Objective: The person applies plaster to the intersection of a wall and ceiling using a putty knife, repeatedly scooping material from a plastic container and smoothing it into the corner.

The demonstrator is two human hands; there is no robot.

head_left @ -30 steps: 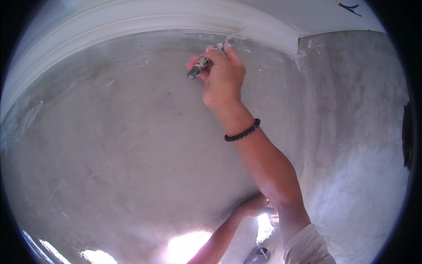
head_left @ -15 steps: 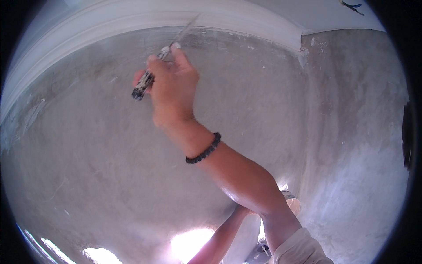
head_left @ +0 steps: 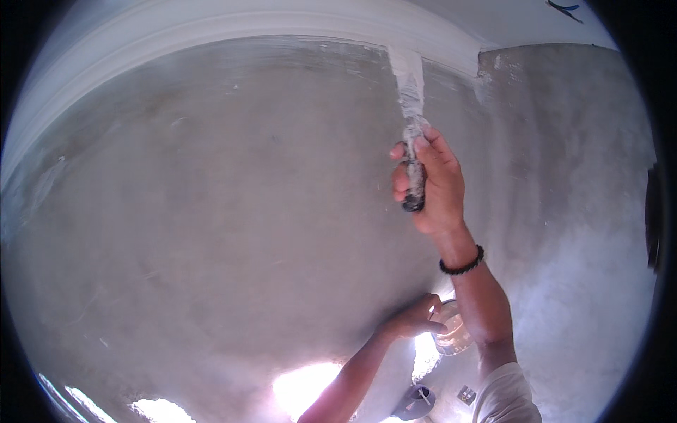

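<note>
My right hand [head_left: 438,180], with a dark bracelet at its wrist, is closed round the handle of a putty knife [head_left: 410,95]. The blade is smeared with whitish paste and points up; its tip meets the line where the grey plaster wall [head_left: 247,183] joins the white cornice [head_left: 296,22]. Lower down, my left hand [head_left: 415,319] grips the rim of a round, pale plastic tub [head_left: 453,331], close to my right forearm. What the tub contains cannot be made out clearly.
Loose wires [head_left: 565,10] hang from the ceiling at the upper right. A wall corner runs down right of my hand. Below are a dark bucket-like container [head_left: 416,402], a small wall box [head_left: 466,395] and bright light patches [head_left: 307,388]. A dark object [head_left: 654,218] stands at the right rim.
My right hand has moved right and down with the putty knife, whose blade now stands nearly upright. My left hand and the tub, mostly hidden behind my right arm before, now show.
</note>
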